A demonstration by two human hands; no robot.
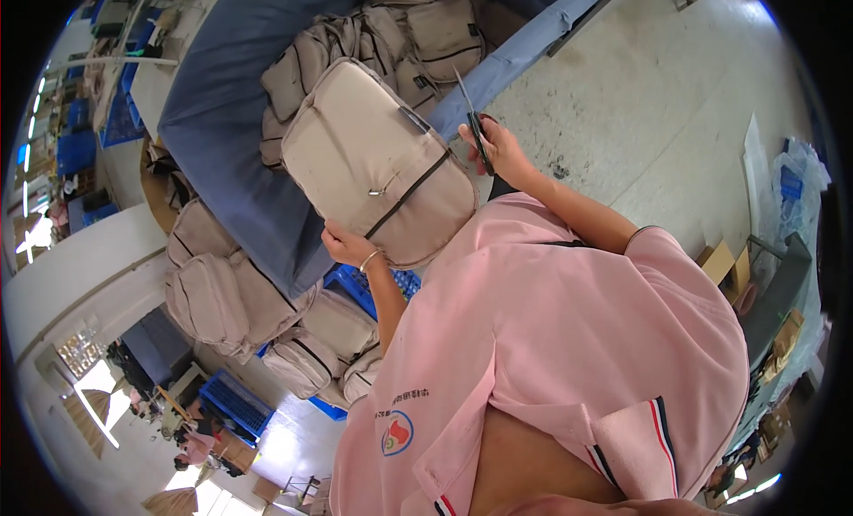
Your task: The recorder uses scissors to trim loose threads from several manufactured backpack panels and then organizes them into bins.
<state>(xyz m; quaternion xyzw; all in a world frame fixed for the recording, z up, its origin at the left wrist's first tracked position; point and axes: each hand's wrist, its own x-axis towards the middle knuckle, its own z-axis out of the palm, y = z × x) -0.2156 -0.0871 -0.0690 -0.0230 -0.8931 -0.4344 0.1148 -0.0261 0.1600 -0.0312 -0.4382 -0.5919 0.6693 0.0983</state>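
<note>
A beige backpack with a dark strip across its front and a small zipper pull lies tilted in front of me. My left hand grips its lower left edge, fingers closed on the fabric. Beyond its right side, my right hand holds a pair of scissors with dark handles. The blades point up and away from me, apart from the backpack. Whether the blades are spread cannot be made out well.
A large blue fabric-lined bin holds several beige bags just beyond. More beige backpacks are piled at the left, some over a blue crate. Grey floor stretches to the right, with cardboard and plastic wrap at its edge.
</note>
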